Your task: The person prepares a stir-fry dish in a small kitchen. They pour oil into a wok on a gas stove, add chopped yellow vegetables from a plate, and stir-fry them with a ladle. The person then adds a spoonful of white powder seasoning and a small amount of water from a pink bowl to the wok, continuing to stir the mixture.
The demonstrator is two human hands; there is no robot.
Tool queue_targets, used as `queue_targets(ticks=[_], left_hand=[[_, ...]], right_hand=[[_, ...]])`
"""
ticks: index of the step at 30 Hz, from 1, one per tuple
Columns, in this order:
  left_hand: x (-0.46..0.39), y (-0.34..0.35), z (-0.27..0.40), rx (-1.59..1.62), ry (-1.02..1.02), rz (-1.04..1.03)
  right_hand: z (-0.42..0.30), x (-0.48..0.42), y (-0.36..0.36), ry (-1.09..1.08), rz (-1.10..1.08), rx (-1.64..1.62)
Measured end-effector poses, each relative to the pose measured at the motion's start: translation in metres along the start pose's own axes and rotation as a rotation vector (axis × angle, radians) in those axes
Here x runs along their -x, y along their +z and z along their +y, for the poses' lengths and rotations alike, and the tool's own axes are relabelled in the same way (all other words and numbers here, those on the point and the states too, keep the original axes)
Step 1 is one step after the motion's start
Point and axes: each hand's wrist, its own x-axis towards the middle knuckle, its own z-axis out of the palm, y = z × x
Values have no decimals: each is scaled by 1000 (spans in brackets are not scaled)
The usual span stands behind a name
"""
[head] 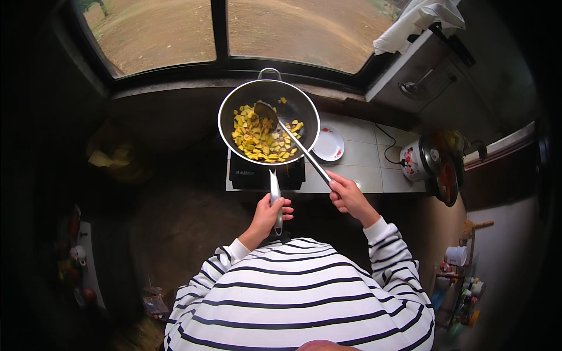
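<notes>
A deep dark wok (296, 98) with a pale rim sits over a black induction cooktop (246, 175). Diced yellow pieces of food (250, 136), some with brownish bits among them, lie mostly on the wok's left and near side. My left hand (268, 215) is wrapped around the wok's silver handle (275, 188), thumb on top. In my right hand (350, 197) is the long metal handle of a ladle (303, 147). The ladle's bowl (266, 114) rests among the food pieces, its inside partly shadowed.
A white plate with red flowers (329, 144) lies on the tiled counter (362, 175), right of the wok. Farther right stand a floral rice cooker (412, 160) with a cord and a dark pan (448, 180). Behind the wok runs a window ledge (175, 89). A shelf of containers (465, 285) is at lower right.
</notes>
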Motion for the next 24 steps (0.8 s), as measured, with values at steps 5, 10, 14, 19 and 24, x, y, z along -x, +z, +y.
queue_targets(ticks=[5, 10, 14, 19, 24], left_hand=[[2, -3, 1, -4, 9, 31], [1, 0, 1, -2, -13, 30], [2, -2, 1, -4, 11, 41], [4, 2, 2, -65, 35, 39], [2, 1, 3, -94, 27, 24]], right_hand=[[-14, 42, 27, 5, -44, 150], [17, 15, 27, -132, 26, 274], [21, 5, 5, -207, 156, 243], [-4, -20, -13, -293, 319, 339], [-28, -57, 14, -195, 150, 360]])
